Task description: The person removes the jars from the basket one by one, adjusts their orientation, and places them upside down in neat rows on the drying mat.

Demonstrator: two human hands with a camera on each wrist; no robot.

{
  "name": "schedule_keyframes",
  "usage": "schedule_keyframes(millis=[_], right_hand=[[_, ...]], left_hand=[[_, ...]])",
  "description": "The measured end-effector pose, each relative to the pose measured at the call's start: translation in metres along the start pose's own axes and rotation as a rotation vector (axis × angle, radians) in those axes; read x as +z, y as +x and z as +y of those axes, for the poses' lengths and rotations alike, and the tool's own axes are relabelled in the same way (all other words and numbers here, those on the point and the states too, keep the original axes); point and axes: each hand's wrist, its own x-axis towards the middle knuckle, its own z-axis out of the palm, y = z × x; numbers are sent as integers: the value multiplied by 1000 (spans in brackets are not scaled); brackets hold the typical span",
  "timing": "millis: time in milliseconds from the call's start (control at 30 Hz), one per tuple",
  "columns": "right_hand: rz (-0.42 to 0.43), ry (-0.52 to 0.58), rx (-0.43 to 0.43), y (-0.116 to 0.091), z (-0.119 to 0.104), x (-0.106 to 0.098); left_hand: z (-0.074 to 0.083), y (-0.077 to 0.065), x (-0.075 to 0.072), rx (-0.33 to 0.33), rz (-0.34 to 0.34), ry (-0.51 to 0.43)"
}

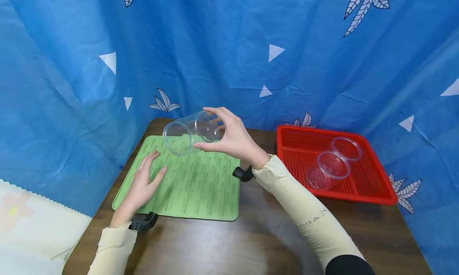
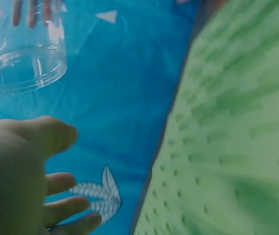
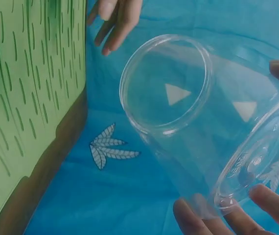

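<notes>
A clear plastic cup (image 1: 190, 132) is held on its side above the green ribbed mat (image 1: 201, 187), its rim facing left. My right hand (image 1: 233, 137) grips the cup near its base, with thumb and fingers round the wall. In the right wrist view the cup (image 3: 178, 127) looks see-through, and fingertips (image 3: 271, 203) show by its base. My left hand (image 1: 143, 185) hovers over the mat's left side, fingers extended, apart from the cup. In the left wrist view that hand (image 2: 27, 166) is below the cup's rim (image 2: 32, 73), touching nothing.
On the right of the brown wooden table (image 1: 215, 247) stands a red plastic basket (image 1: 373, 197). It holds another clear cup (image 1: 319, 175) and a clear round lid or rim (image 1: 348, 148). A blue patterned curtain (image 1: 222, 48) hangs behind the table.
</notes>
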Motion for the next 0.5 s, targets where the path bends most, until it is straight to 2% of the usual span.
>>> schedule_keyframes(millis=[167, 300, 367, 500], right_hand=[[-53, -55, -11, 20, 1, 24], [-108, -102, -15, 32, 0, 42], [-141, -130, -19, 39, -1, 53], [-209, -190, -9, 49, -3, 72]], left_hand=[[-8, -19, -13, -60, -75, 218], [-12, -35, -22, -82, -132, 379], [-13, -44, -26, -92, -139, 438], [-16, -59, -29, -124, -156, 482]])
